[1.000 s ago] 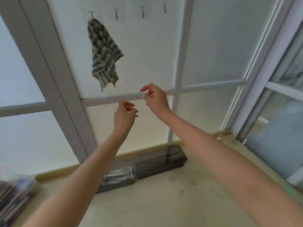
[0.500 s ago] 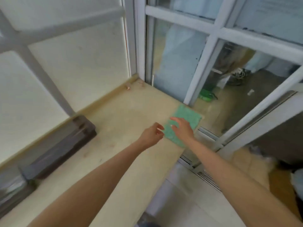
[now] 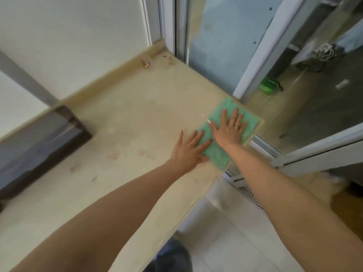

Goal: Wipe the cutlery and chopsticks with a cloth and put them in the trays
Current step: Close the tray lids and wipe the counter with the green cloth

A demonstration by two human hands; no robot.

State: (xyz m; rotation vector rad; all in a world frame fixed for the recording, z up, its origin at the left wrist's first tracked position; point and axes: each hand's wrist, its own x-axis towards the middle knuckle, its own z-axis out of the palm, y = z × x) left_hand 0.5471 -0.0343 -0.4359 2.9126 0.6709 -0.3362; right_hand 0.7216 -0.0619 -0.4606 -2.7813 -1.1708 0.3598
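A green cloth (image 3: pixel 248 119) lies flat at the right corner of the beige counter (image 3: pixel 137 118). My right hand (image 3: pixel 228 128) presses on its middle with straight, spread fingers. My left hand (image 3: pixel 189 149) lies flat beside it, fingertips on the cloth's left edge. A dark tray (image 3: pixel 37 142) stands at the left against the wall, partly out of frame. No cutlery or chopsticks are visible.
Two small copper-coloured objects (image 3: pixel 146 62) lie in the far corner of the counter. Glass panes and white window frames (image 3: pixel 253 61) rise right behind the cloth. The counter's front edge drops to a tiled floor (image 3: pixel 235 232) at lower right.
The view swung from the wall with the hanging checked towel to the counter's right corner. Both hands came down from the window rail and now lie flat on the green cloth.
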